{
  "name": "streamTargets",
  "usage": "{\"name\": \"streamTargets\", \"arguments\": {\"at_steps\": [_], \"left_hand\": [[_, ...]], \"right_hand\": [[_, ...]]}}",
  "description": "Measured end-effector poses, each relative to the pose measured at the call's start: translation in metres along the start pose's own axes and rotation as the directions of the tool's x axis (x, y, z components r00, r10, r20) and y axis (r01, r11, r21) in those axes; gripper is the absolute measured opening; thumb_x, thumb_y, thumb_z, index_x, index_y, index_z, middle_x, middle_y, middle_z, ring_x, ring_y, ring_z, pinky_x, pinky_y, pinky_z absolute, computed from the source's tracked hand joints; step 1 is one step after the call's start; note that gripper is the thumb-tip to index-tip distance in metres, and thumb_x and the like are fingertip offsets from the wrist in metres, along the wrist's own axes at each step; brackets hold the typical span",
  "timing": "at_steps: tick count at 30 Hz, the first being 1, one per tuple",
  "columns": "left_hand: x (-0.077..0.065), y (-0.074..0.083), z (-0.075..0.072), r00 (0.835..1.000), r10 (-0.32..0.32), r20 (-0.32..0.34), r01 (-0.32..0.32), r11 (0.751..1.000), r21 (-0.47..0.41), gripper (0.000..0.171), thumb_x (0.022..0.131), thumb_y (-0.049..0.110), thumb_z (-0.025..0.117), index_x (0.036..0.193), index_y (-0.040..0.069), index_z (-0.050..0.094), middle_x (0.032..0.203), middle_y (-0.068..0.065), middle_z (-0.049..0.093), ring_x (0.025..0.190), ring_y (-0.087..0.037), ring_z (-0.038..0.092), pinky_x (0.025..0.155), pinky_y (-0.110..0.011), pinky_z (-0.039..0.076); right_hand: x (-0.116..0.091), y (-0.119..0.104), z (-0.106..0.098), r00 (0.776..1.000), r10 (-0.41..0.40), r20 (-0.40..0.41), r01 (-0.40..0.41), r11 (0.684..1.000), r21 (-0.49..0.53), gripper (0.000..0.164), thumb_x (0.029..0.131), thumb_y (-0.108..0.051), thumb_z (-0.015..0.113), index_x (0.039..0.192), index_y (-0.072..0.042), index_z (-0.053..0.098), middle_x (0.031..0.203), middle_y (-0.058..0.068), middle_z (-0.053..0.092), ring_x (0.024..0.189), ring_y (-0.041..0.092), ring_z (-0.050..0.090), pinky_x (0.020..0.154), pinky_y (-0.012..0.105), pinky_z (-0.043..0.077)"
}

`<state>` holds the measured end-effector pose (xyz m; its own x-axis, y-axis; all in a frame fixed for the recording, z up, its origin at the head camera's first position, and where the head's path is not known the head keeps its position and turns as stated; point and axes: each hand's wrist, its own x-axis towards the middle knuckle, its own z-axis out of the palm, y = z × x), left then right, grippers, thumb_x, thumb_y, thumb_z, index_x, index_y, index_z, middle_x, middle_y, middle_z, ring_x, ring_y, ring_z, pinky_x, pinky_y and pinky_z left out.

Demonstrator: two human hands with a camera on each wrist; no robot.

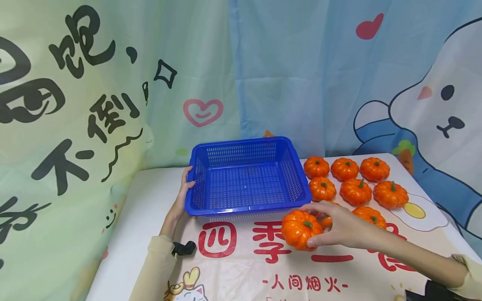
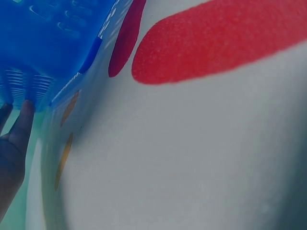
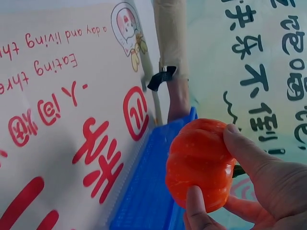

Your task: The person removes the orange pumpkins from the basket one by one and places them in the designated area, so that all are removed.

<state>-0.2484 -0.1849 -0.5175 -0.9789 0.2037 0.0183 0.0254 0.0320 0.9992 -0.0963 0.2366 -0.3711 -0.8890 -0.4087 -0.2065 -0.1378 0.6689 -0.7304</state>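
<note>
A blue mesh basket [image 1: 244,211] stands at the back middle of the table, its slotted floor showing. My left hand [image 1: 180,196] grips its left side, thumb over the rim; in the left wrist view two fingers [image 2: 23,124] press against the basket's slotted wall [image 2: 29,86]. Between thumb and fingers, my right hand [image 1: 337,223] holds a small orange toy pumpkin [image 1: 297,230] with a green stem, just off the basket's front right corner. Seen from the right wrist, thumb and fingertips pinch the pumpkin [image 3: 199,163] from opposite sides, and the basket [image 3: 148,177] lies beyond it.
Several more orange pumpkins [image 1: 355,191] sit in loose rows right of the basket; some near my right hand are partly hidden by it. A printed cloth [image 1: 244,271] with red characters covers the table. Patterned curtains [image 1: 278,75] hang behind and at the left.
</note>
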Motion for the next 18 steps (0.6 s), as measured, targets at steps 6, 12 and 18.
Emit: {"name": "streamTargets", "arguments": {"at_steps": [6,12,18], "left_hand": [[0.001,-0.002,-0.001,1.000,-0.002,0.002,0.002,1.000,0.016,0.062,0.095,0.028,0.027,0.153,0.029,0.007,0.164,-0.005,-0.003,0.148,-0.034,0.007,0.117,-0.059,0.010],[-0.002,-0.001,-0.002,1.000,0.000,-0.002,0.000,1.000,0.005,0.061,0.095,0.027,0.026,0.153,0.029,0.006,0.163,-0.006,-0.001,0.145,-0.036,0.011,0.115,-0.058,0.015],[-0.001,-0.002,-0.001,1.000,0.006,0.009,-0.006,1.000,0.018,0.061,0.095,0.028,0.026,0.153,0.031,0.007,0.163,-0.005,-0.001,0.145,-0.035,0.013,0.114,-0.056,0.017]], "right_hand": [[-0.010,0.021,-0.016,0.993,0.078,-0.086,-0.085,0.993,-0.081,0.074,0.074,-0.042,0.080,0.136,-0.011,0.053,0.121,0.015,0.058,0.104,0.025,0.054,0.069,0.031,0.056],[-0.017,0.060,-0.043,0.970,0.132,-0.205,-0.172,0.967,-0.190,0.082,0.076,-0.044,0.078,0.137,0.000,0.047,0.121,0.027,0.057,0.104,0.038,0.057,0.072,0.045,0.057],[-0.037,0.105,-0.068,0.929,0.258,-0.265,-0.307,0.937,-0.166,0.085,0.082,-0.044,0.072,0.141,0.007,0.038,0.124,0.038,0.049,0.103,0.048,0.052,0.068,0.045,0.057]]}}
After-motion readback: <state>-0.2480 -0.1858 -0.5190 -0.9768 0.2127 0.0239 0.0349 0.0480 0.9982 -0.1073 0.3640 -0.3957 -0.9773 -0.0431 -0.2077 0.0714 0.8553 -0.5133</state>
